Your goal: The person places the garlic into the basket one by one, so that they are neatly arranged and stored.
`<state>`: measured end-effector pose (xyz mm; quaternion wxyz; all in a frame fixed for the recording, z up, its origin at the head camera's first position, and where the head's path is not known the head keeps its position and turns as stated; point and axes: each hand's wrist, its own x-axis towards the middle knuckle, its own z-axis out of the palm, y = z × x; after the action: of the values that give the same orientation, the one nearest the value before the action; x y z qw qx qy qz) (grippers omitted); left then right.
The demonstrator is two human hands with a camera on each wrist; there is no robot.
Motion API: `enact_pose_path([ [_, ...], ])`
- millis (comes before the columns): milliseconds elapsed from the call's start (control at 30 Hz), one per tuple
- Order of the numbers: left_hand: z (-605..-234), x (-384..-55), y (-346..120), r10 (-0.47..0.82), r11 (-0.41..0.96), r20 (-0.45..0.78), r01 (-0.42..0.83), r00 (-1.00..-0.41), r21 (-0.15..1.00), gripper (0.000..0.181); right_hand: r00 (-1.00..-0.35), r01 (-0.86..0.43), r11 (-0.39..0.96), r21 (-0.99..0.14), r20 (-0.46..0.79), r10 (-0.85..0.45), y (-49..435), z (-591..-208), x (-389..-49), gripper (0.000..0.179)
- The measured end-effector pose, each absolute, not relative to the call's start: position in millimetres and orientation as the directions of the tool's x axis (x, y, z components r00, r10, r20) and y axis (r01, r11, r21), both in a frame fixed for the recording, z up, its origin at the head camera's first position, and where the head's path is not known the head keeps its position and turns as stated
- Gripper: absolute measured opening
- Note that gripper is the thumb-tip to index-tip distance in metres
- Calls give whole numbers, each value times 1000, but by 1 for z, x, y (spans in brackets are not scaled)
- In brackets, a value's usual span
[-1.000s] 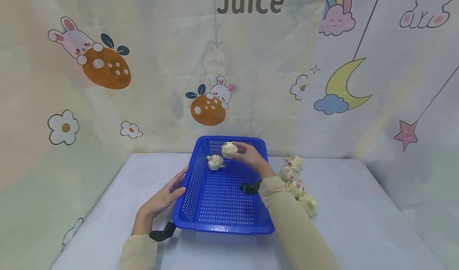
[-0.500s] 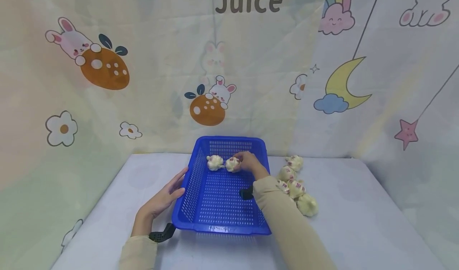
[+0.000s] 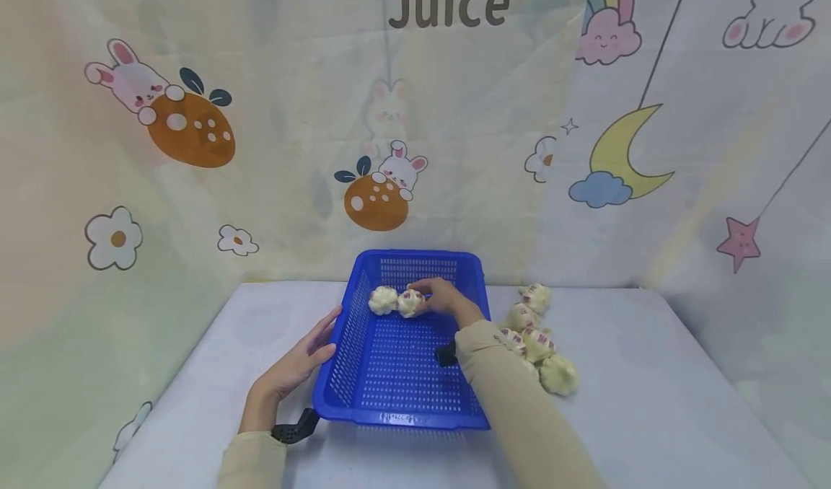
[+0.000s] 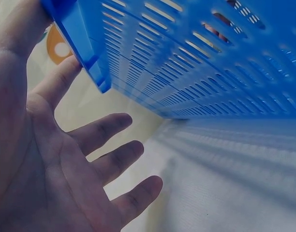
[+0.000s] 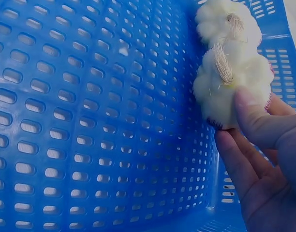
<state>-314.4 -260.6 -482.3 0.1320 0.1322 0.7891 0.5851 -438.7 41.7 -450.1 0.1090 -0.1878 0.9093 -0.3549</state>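
Observation:
Inside the blue plastic basket (image 3: 402, 418), my right hand (image 3: 443, 298) grips a garlic bulb (image 3: 410, 303) between thumb and fingers, near the far end. That bulb touches a second garlic bulb (image 3: 383, 300) on its left. In the right wrist view, the thumb presses the held garlic bulb (image 5: 225, 92) near its dry roots, with fingers on its other side. At the basket's left rim, my left hand (image 3: 295, 365) touches with thumb and index finger. The left wrist view shows the remaining fingers (image 4: 120, 162) spread apart and off the basket wall (image 4: 186, 63).
Right of the basket, several garlic bulbs (image 3: 537, 345) lie in a loose row on the white table (image 3: 649, 402), partly behind the right sleeve (image 3: 519, 402). A printed cloth (image 3: 454, 150) hangs behind the table. Dark wrist mounts (image 3: 296, 428) sit on both wrists.
My right hand has lowered its garlic bulb from above the basket to the basket floor, then shifted it left against the other bulb. My left hand stays at the rim.

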Motion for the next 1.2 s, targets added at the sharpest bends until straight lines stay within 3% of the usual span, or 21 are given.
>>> enact_pose_path([
  [667, -485, -315, -263, 389, 265, -31, 80, -921, 961, 63, -968, -119, 751, -649, -94, -234, 42, -447, -435, 39],
  [1200, -486, -315, -263, 380, 267, -36, 72, -924, 961, 63, -980, -111, 802, -586, -69, -186, 43, -449, -437, 35],
])
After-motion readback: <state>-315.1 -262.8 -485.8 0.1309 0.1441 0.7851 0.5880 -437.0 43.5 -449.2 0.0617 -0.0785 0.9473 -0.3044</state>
